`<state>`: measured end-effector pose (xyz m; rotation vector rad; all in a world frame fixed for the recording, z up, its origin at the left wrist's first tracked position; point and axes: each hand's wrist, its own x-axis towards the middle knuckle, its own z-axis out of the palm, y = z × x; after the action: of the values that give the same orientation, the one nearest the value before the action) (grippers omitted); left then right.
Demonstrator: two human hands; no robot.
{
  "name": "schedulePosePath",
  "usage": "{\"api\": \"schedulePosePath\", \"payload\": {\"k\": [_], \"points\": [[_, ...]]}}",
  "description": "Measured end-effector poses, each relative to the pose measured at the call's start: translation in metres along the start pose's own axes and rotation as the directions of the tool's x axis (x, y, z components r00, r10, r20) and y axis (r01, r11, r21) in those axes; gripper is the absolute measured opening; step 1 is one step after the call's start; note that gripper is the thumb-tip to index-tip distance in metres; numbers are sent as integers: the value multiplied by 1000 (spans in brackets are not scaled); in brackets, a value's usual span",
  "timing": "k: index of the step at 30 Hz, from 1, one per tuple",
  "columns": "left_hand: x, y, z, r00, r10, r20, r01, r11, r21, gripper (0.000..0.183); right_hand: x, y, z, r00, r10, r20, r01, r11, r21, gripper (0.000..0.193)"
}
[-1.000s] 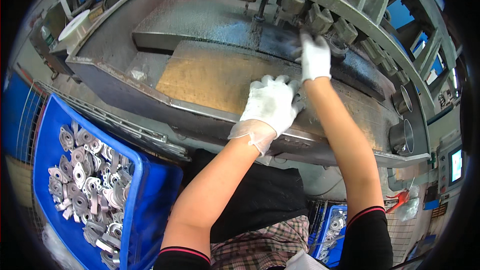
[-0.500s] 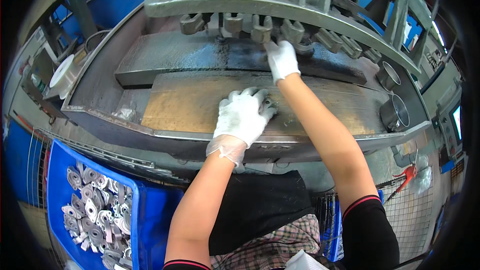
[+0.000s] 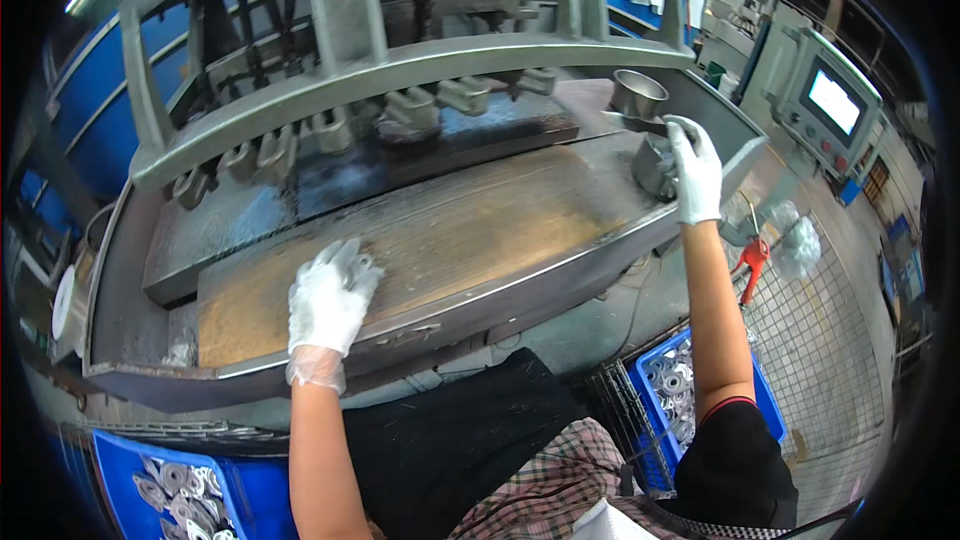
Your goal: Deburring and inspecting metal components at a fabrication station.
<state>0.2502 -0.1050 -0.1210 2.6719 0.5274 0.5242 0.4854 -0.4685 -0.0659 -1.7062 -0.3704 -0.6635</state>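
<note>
My left hand (image 3: 325, 300), in a white glove, is closed around a small grey metal flange part (image 3: 366, 263) above the wooden board (image 3: 480, 230). Most of the part is hidden by the fingers. At the right end of the trough, my white-gloved right hand (image 3: 698, 170) pinches a dark, flat, narrow tool (image 3: 637, 122) whose exact kind is unclear. The tool points left, over the nearer metal cup (image 3: 655, 172), which is partly behind the hand. A second metal cup (image 3: 640, 92) stands just beyond it.
Above the board, a metal machine frame (image 3: 400, 75) carries a row of clamp blocks (image 3: 410, 108). Blue bins of metal parts stand at lower left (image 3: 225, 480) and lower right (image 3: 765, 390). A red-handled air gun (image 3: 752, 260) and a control panel (image 3: 835, 100) are at right.
My right hand has left the clamp blocks, moved right to the cups and taken hold of the dark tool. My left hand keeps the flange part. The whole view has turned right.
</note>
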Motion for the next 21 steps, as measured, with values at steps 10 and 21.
{"api": "schedulePosePath", "payload": {"k": [10, 21], "points": [[10, -12, 12, 981, 180, -67, -179, 984, 22, 55, 46, 95, -104, 986, 162, -44, -163, 860, -484, 36], [15, 21, -39, 920, 306, -244, -309, 951, 25, 52, 31, 76, -111, 994, 24, 104, 32, 866, -499, 37]]}}
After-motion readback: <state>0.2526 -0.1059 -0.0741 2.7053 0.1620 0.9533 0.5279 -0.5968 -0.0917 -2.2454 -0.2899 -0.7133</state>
